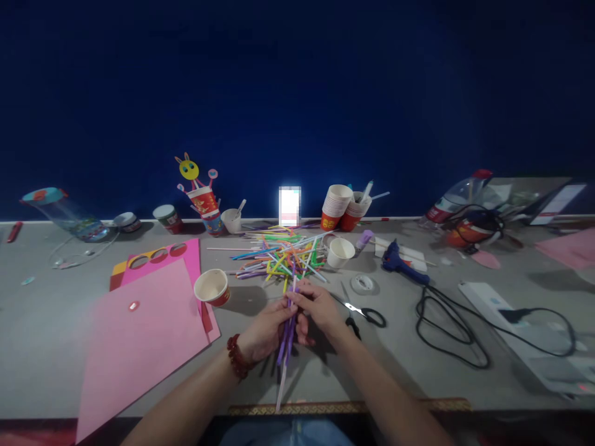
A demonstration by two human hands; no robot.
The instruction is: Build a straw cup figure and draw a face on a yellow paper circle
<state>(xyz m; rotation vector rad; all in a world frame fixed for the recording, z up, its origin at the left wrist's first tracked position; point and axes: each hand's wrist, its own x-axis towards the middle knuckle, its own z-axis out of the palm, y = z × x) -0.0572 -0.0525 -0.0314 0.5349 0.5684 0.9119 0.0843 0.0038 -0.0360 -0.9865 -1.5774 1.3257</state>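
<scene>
In the middle of the desk my left hand (pixel 274 319) is closed around a small bunch of purple and pale drinking straws (pixel 287 347), whose lower ends hang toward the desk's front edge. My right hand (pixel 316 310) pinches the same straws near their upper end, its fingers touching those of the left. Just beyond both hands lies a loose heap of coloured straws (pixel 283 254). Left of the hands stands a paper cup (pixel 212 288); another paper cup (pixel 340 253) is at the heap's right edge. Palms and some fingertips are hidden.
Scissors (pixel 365 314) and a tape roll (pixel 362 284) lie to the right. A blue glue gun (pixel 402 266) trails its black cord toward a power strip (pixel 506 328). Pink paper (pixel 144 347) covers the left side. Stacked cups (pixel 335 207) and a lit screen (pixel 290 206) stand behind.
</scene>
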